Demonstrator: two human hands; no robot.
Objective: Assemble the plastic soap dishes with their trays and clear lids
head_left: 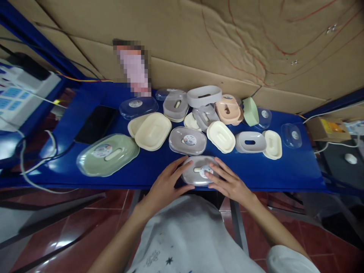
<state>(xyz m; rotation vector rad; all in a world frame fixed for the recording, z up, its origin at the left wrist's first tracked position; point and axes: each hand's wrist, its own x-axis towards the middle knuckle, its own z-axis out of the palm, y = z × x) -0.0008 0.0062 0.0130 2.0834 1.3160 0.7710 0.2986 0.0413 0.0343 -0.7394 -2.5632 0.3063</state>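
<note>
At the table's front edge lies a grey soap box (pixel 191 176) with a clear lid and a round white sticker. My left hand (pixel 167 180) grips its left end, thumb along the near side and fingers over the far side. Over the right end, my right hand (pixel 231 182) has its fingers on the lid and partly covers the sticker. Just beyond sits another lidded grey soap box (pixel 174 141) with a similar sticker. Cream trays (pixel 153 131) lie to its left, and a cream tray (pixel 221 136) to its right. A green lidded soap box (pixel 125 159) rests at the left.
Farther back on the blue table (pixel 159 172) are grey soap box bases (pixel 204 99), a peach one (pixel 224 100), a green base (pixel 250 112) and clear lids (pixel 139 110). A black phone (pixel 95 123) lies left, near white cables and a power strip (pixel 31 91). Cardboard (pixel 184 45) stands behind.
</note>
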